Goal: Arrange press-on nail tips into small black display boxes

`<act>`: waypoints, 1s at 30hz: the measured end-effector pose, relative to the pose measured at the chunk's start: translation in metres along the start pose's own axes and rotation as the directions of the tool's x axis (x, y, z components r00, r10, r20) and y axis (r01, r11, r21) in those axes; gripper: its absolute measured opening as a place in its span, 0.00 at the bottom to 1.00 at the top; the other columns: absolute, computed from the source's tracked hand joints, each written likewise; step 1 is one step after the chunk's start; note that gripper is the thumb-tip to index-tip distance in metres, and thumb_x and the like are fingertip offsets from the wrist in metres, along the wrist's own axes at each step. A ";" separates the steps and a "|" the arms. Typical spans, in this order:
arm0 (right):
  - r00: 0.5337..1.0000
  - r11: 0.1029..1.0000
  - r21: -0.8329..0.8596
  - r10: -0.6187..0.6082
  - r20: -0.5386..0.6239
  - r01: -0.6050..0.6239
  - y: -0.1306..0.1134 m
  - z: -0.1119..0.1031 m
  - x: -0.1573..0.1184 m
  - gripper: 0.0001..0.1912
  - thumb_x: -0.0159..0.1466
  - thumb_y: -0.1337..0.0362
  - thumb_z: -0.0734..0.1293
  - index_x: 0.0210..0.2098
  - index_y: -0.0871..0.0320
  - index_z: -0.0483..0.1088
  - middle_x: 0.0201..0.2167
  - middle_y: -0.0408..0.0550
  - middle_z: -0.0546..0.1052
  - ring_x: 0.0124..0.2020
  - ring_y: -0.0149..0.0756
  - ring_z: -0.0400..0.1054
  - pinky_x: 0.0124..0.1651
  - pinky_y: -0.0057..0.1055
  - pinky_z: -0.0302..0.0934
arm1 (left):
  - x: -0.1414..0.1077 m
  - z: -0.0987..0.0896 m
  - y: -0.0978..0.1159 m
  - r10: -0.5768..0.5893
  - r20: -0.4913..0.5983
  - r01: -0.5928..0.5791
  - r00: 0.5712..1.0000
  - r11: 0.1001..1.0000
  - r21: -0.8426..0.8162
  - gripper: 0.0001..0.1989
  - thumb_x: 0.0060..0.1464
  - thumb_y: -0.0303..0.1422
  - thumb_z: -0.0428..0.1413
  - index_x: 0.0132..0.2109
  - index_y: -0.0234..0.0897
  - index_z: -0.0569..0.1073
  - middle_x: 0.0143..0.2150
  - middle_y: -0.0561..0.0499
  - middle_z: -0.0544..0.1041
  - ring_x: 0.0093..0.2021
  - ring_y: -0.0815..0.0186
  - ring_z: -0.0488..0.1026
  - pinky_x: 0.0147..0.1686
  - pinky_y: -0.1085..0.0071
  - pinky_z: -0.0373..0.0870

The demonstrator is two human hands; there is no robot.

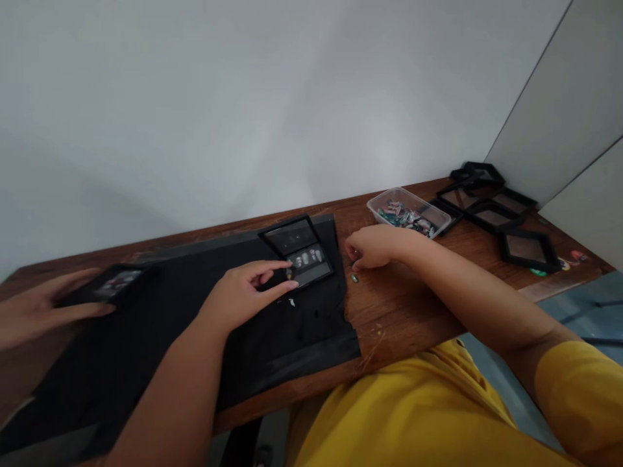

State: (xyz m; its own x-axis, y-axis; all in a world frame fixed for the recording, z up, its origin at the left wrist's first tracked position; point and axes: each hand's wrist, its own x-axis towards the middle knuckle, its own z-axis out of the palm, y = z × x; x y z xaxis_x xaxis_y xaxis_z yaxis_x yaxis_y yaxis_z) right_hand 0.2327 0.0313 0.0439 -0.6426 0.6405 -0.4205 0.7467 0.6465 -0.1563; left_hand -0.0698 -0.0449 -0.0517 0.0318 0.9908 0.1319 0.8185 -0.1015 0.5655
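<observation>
My left hand [246, 288] rests over the black mat with thumb and index finger at the left edge of an open black display frame [318, 270]. Small pale oval pieces [305, 257] stand in a row inside it, and its hinged lid [291, 236] leans back. My right hand [372, 246] is over the bare wood just right of the mat, its fingers curled together; what they pinch, if anything, is hidden. Below those fingertips lies a small green glossy piece [354, 278]. A white scrap [292, 302] is on the mat in front of the frame.
At the left another person's hand [53, 308] holds a blurred black frame [131, 275]. A clear plastic tub [374, 204] of colourful small pieces stands behind my right forearm. Several black frames [529, 250] are piled at the right end, near the wall. The black mat [302, 344] has a ragged right edge.
</observation>
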 end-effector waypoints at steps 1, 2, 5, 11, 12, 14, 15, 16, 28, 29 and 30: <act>1.000 1.000 0.003 0.003 0.003 -0.003 0.000 -0.001 -0.001 0.16 0.72 0.63 0.77 0.57 0.60 0.84 0.54 0.57 0.88 0.50 0.48 0.82 0.41 0.36 0.61 | 0.000 0.000 0.001 -0.007 -0.005 0.007 1.000 1.000 -0.022 0.29 0.49 0.60 0.68 0.50 0.46 0.89 0.30 0.54 0.74 0.30 0.63 0.69 0.31 0.69 0.64; 1.000 1.000 0.004 0.004 0.008 -0.004 -0.001 -0.001 -0.001 0.16 0.72 0.63 0.77 0.57 0.60 0.84 0.53 0.57 0.88 0.50 0.48 0.82 0.41 0.36 0.61 | -0.001 0.000 0.003 -0.011 -0.015 0.010 1.000 0.999 -0.046 0.30 0.49 0.60 0.68 0.50 0.46 0.89 0.30 0.55 0.72 0.29 0.64 0.68 0.31 0.69 0.64; 1.000 1.000 -0.008 0.003 0.025 -0.002 -0.005 -0.003 -0.003 0.16 0.72 0.64 0.76 0.57 0.62 0.84 0.53 0.58 0.88 0.49 0.48 0.82 0.41 0.36 0.62 | -0.003 -0.001 0.007 -0.001 -0.057 -0.005 0.998 0.994 -0.107 0.28 0.51 0.59 0.66 0.50 0.44 0.87 0.29 0.56 0.69 0.29 0.66 0.66 0.32 0.70 0.65; 0.996 0.998 -0.059 -0.010 0.087 0.015 -0.012 -0.003 -0.004 0.16 0.76 0.62 0.70 0.56 0.64 0.85 0.53 0.61 0.88 0.50 0.49 0.82 0.42 0.36 0.63 | -0.003 -0.004 0.013 0.032 -0.100 -0.047 0.994 0.986 -0.159 0.26 0.54 0.57 0.64 0.48 0.42 0.86 0.27 0.57 0.67 0.28 0.66 0.65 0.32 0.70 0.66; 0.995 0.998 -0.058 -0.010 0.099 0.016 -0.012 -0.003 -0.004 0.17 0.76 0.61 0.70 0.56 0.64 0.85 0.53 0.61 0.88 0.50 0.49 0.82 0.42 0.36 0.62 | -0.003 -0.005 0.015 0.031 -0.093 -0.047 0.995 0.983 -0.177 0.25 0.54 0.56 0.64 0.48 0.42 0.86 0.27 0.57 0.68 0.27 0.67 0.65 0.31 0.70 0.65; 0.994 0.999 -0.038 -0.028 0.103 0.032 -0.011 -0.002 -0.004 0.16 0.77 0.61 0.69 0.54 0.63 0.85 0.53 0.60 0.88 0.49 0.48 0.82 0.40 0.35 0.61 | -0.004 -0.008 0.019 0.033 -0.078 -0.050 0.996 0.973 -0.226 0.25 0.56 0.55 0.63 0.47 0.41 0.87 0.26 0.56 0.69 0.25 0.68 0.64 0.28 0.71 0.62; 0.995 0.999 -0.019 -0.043 0.086 0.045 -0.010 -0.002 -0.003 0.14 0.77 0.61 0.69 0.53 0.63 0.84 0.52 0.59 0.88 0.48 0.47 0.81 0.40 0.35 0.60 | -0.005 -0.009 0.021 0.039 -0.078 -0.058 0.996 0.966 -0.252 0.25 0.57 0.55 0.62 0.47 0.40 0.87 0.26 0.56 0.70 0.25 0.68 0.64 0.27 0.72 0.61; 0.997 0.998 0.004 -0.061 0.053 0.061 -0.009 -0.001 -0.003 0.13 0.77 0.62 0.69 0.53 0.62 0.84 0.52 0.58 0.88 0.46 0.46 0.80 0.40 0.35 0.60 | -0.005 -0.010 0.023 0.047 -0.086 -0.069 0.995 0.959 -0.275 0.24 0.57 0.54 0.62 0.46 0.40 0.87 0.25 0.56 0.71 0.24 0.68 0.63 0.26 0.72 0.60; 0.849 0.832 0.332 -0.272 -0.453 0.444 -0.010 0.031 0.023 0.02 0.76 0.67 0.68 0.47 0.57 0.72 0.35 0.42 0.78 0.32 0.34 0.67 0.40 0.30 0.54 | -0.003 0.005 0.038 0.116 -0.106 -0.139 0.988 0.958 -0.251 0.23 0.59 0.53 0.61 0.43 0.39 0.87 0.23 0.55 0.73 0.22 0.68 0.63 0.25 0.71 0.63; 0.837 0.818 0.335 -0.286 -0.468 0.467 -0.011 0.035 0.025 0.03 0.76 0.66 0.68 0.48 0.57 0.72 0.35 0.42 0.78 0.32 0.34 0.67 0.40 0.30 0.54 | -0.003 0.006 0.039 0.117 -0.109 -0.141 0.987 0.960 -0.241 0.23 0.59 0.54 0.60 0.43 0.39 0.87 0.23 0.55 0.73 0.22 0.68 0.63 0.25 0.71 0.64; 0.825 0.807 0.335 -0.299 -0.479 0.486 -0.012 0.038 0.027 0.03 0.76 0.65 0.68 0.49 0.57 0.73 0.35 0.42 0.79 0.32 0.34 0.67 0.40 0.30 0.54 | -0.003 0.007 0.039 0.120 -0.113 -0.143 0.986 0.963 -0.229 0.23 0.59 0.54 0.60 0.43 0.40 0.87 0.23 0.55 0.73 0.22 0.68 0.63 0.25 0.71 0.64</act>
State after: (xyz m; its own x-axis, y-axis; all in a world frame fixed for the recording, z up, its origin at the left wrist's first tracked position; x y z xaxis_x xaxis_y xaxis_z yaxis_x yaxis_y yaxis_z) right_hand 0.2126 0.0252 0.0005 -0.8356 0.5343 0.1279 0.3476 0.6944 -0.6301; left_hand -0.0337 -0.0508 -0.0361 0.0641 0.9549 0.2900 0.6518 -0.2601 0.7124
